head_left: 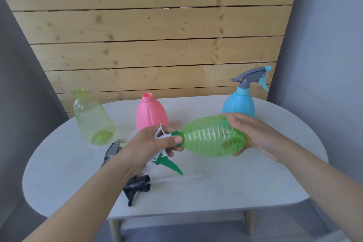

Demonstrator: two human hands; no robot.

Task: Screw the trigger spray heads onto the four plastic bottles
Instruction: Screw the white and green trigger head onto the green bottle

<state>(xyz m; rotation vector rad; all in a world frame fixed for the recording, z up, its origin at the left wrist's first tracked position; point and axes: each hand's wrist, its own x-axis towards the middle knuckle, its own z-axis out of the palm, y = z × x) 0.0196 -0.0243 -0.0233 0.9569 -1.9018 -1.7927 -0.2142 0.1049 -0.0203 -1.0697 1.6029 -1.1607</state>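
A clear green ribbed bottle (210, 137) lies sideways in the air over the table, neck to the left. My right hand (253, 133) grips its base end. My left hand (155, 143) is closed on the white and green spray head (167, 155) that sits on the bottle's neck, thumb on the green collar. A blue bottle (238, 104) with a grey and blue spray head on it stands at the back right. A pink bottle (151, 113) and a pale yellow-green bottle (92, 118) stand with bare necks.
A black spray head (137, 186) with a clear dip tube lies on the white oval table (255, 182) near the front left. A grey spray head (112, 151) lies partly hidden behind my left forearm. A wooden slat wall rises behind the table.
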